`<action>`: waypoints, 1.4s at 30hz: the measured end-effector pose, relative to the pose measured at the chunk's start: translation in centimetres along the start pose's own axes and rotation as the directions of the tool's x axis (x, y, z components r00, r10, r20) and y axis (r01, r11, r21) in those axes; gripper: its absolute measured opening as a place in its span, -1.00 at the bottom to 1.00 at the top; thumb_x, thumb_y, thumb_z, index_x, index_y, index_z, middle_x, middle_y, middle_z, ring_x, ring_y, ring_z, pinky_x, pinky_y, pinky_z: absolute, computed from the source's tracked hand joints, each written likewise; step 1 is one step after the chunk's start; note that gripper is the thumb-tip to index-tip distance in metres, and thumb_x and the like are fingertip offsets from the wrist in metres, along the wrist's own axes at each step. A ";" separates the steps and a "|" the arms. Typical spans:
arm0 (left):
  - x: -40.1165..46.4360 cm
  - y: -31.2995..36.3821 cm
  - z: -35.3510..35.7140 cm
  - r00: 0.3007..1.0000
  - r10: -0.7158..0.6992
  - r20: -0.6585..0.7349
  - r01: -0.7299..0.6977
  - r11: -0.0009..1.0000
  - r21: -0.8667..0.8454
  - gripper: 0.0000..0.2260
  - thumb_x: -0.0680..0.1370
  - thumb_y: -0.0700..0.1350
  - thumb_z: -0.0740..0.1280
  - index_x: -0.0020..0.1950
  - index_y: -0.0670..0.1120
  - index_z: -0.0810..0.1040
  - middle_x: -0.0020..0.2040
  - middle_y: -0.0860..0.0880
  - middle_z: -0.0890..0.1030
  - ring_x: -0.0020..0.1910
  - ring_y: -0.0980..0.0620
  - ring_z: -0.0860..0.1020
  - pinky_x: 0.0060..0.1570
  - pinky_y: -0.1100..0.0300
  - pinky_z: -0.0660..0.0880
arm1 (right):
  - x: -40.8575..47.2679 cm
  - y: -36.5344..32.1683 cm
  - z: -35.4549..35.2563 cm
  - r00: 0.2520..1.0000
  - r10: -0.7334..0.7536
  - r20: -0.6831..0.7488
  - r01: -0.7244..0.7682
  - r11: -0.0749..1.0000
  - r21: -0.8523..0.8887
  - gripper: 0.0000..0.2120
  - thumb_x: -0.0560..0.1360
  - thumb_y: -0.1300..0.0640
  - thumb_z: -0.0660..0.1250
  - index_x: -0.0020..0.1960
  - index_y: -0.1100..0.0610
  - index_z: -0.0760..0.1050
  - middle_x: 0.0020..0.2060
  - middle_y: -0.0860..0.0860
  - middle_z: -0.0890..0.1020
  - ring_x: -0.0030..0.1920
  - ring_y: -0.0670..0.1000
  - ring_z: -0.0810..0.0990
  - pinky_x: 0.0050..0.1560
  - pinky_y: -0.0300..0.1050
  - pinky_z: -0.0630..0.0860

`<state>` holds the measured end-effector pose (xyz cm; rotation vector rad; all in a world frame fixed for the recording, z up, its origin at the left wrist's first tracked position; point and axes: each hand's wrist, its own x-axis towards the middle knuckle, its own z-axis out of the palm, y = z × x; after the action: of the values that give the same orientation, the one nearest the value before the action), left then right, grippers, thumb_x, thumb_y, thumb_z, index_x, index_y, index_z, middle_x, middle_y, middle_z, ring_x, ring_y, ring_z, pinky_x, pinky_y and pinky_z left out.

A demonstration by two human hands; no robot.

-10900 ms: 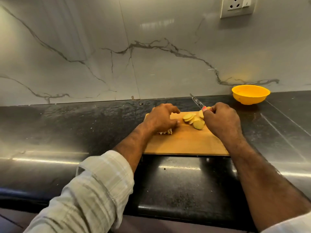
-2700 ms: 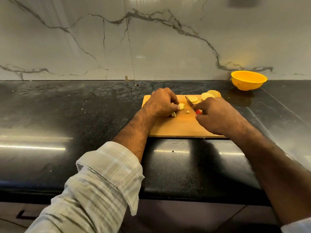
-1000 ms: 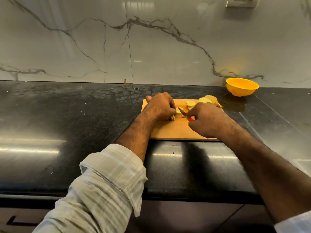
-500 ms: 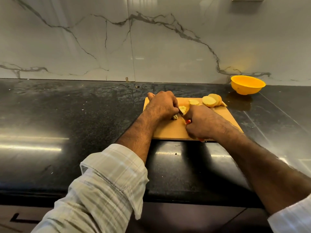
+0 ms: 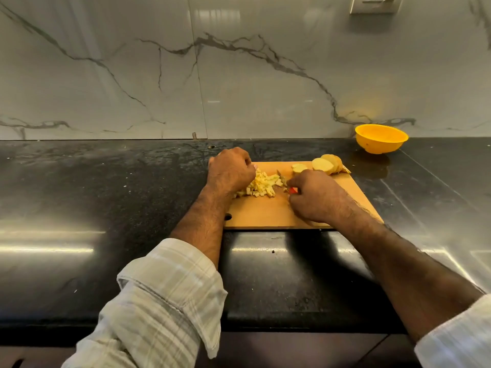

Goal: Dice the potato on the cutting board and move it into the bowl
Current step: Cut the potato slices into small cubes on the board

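A: Why is the left hand [image 5: 230, 170] being kept at the upper left of the wooden cutting board [image 5: 268, 211]?

B: Its fingers are being curled against the pile of diced potato [image 5: 259, 185], probably so the pieces are being held together; whether any are actually being pinched cannot be told. The knife [image 5: 283, 181] is being held just right of the pile, its red handle being clamped in the right hand [image 5: 312, 199], with the short blade being pointed toward the top of the frame.

A: And the uncut potato?

B: Thick potato slices [image 5: 322, 164] are being left at the board's upper right corner, apart from the pile, presumably awaiting dicing.

A: What else is being seen around?

B: A yellow bowl [image 5: 381, 138] is being kept on the black counter [image 5: 106, 197], right of the board against the marble wall [image 5: 239, 75]. Nothing is being seen between board and bowl. A wall socket [image 5: 376, 4] is being shown at the upper right.
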<state>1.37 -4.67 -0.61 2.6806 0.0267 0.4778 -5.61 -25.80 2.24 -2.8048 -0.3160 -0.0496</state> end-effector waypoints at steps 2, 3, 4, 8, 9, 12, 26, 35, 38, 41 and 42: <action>0.2 0.0 0.2 0.999 0.005 0.051 -0.003 0.999 -0.036 -0.80 0.60 0.12 0.37 0.09 0.05 0.68 0.02 0.03 0.69 0.03 -0.01 0.63 0.16 -0.10 0.61 | 0.3 0.0 0.1 1.000 -0.022 -0.003 0.022 0.999 0.030 -0.55 0.60 0.04 0.37 0.49 -0.03 0.51 0.38 0.01 0.58 0.30 0.07 0.57 0.27 0.01 0.58; 0.3 0.0 0.2 0.998 0.011 0.063 -0.008 0.999 -0.050 -0.79 0.62 0.11 0.36 0.12 0.04 0.68 0.04 0.02 0.69 0.03 0.00 0.63 0.15 -0.09 0.62 | 0.5 0.2 0.0 1.000 -0.021 -0.009 0.021 0.999 0.047 -0.55 0.61 0.04 0.36 0.49 -0.03 0.51 0.36 0.01 0.60 0.27 0.06 0.58 0.26 0.01 0.59; 0.4 0.0 0.1 0.997 0.020 0.069 -0.015 0.998 -0.068 -0.79 0.63 0.10 0.36 0.15 0.04 0.69 0.06 0.01 0.69 0.04 0.00 0.63 0.15 -0.07 0.63 | 0.5 0.4 -0.1 1.000 -0.011 -0.020 0.012 0.998 0.058 -0.55 0.61 0.05 0.36 0.49 -0.04 0.50 0.34 0.02 0.61 0.25 0.06 0.60 0.24 0.01 0.60; 0.7 0.0 0.0 0.993 0.051 0.107 -0.037 0.990 -0.133 -0.78 0.65 0.08 0.36 0.20 0.02 0.69 0.11 0.02 0.69 0.08 0.02 0.62 0.17 -0.04 0.62 | 0.0 1.6 -0.3 0.998 0.063 -0.001 -0.063 0.998 -0.015 -0.54 0.60 0.05 0.36 0.49 -0.04 0.50 0.30 0.03 0.63 0.18 0.08 0.61 0.19 0.04 0.64; 0.6 0.0 0.0 0.992 0.055 0.115 -0.039 0.989 -0.140 -0.77 0.65 0.08 0.36 0.21 0.02 0.69 0.12 0.02 0.68 0.10 0.02 0.61 0.18 -0.04 0.61 | -0.2 1.6 -0.2 0.998 0.060 0.012 -0.059 0.998 -0.020 -0.54 0.59 0.04 0.36 0.49 -0.05 0.50 0.29 0.03 0.63 0.18 0.07 0.61 0.19 0.03 0.64; 0.5 0.0 0.0 0.992 0.065 0.108 -0.045 0.983 -0.179 -0.77 0.64 0.09 0.37 0.21 0.04 0.69 0.13 0.03 0.68 0.11 0.03 0.62 0.18 -0.05 0.62 | -0.3 1.1 0.2 0.999 -0.010 0.050 0.008 0.999 0.045 -0.54 0.60 0.01 0.37 0.50 -0.09 0.49 0.37 -0.01 0.58 0.26 0.05 0.58 0.27 0.00 0.59; 0.4 0.6 -0.1 0.989 0.126 0.077 -0.110 0.976 -0.188 -0.78 0.65 0.09 0.37 0.22 0.05 0.68 0.20 0.05 0.68 0.15 0.06 0.61 0.19 -0.08 0.60 | -1.6 1.1 0.7 0.995 -0.101 0.011 0.101 0.994 -0.048 -0.59 0.62 -0.06 0.31 0.45 -0.06 0.51 0.22 -0.01 0.63 0.14 0.02 0.57 0.17 -0.01 0.61; 0.2 0.8 -0.2 0.990 0.120 0.078 -0.104 0.977 -0.186 -0.80 0.64 0.08 0.38 0.20 0.06 0.69 0.18 0.05 0.69 0.15 0.06 0.61 0.20 -0.11 0.61 | -1.0 1.8 0.6 0.996 -0.092 -0.005 0.093 0.993 0.067 -0.57 0.63 -0.07 0.35 0.49 -0.11 0.49 0.17 -0.10 0.63 0.08 -0.07 0.55 0.12 -0.08 0.60; 0.0 1.0 -0.1 0.991 0.119 0.056 -0.107 0.976 -0.191 -0.79 0.64 0.08 0.38 0.21 0.05 0.69 0.17 0.05 0.69 0.14 0.07 0.61 0.19 -0.10 0.62 | -0.7 1.8 0.5 0.992 -0.107 -0.073 0.114 0.987 0.111 -0.59 0.64 -0.08 0.36 0.47 -0.12 0.51 -0.11 -0.21 0.51 -0.11 -0.13 0.50 -0.11 -0.19 0.51; -0.1 1.0 -0.1 0.991 0.135 0.014 -0.129 0.966 -0.223 -0.73 0.64 0.15 0.37 0.20 0.02 0.69 0.15 0.06 0.68 0.13 0.10 0.61 0.16 -0.07 0.62 | -0.5 2.2 0.5 0.986 -0.072 -0.151 0.100 0.976 0.191 -0.60 0.65 -0.06 0.36 0.47 -0.07 0.52 -0.27 -0.23 0.45 -0.22 -0.12 0.48 -0.26 -0.23 0.39; -0.2 1.0 0.0 0.990 0.143 -0.002 -0.139 0.963 -0.231 -0.69 0.63 0.19 0.36 0.20 0.02 0.69 0.14 0.06 0.68 0.13 0.11 0.61 0.14 -0.05 0.62 | -0.6 2.3 0.5 0.984 -0.075 -0.159 0.107 0.973 0.203 -0.60 0.65 -0.05 0.36 0.48 -0.06 0.52 -0.28 -0.23 0.45 -0.23 -0.11 0.48 -0.26 -0.24 0.38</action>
<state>1.13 -5.63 -0.24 2.4666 -0.2131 0.4737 -5.67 -27.93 1.04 -2.5580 -0.3900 -0.2339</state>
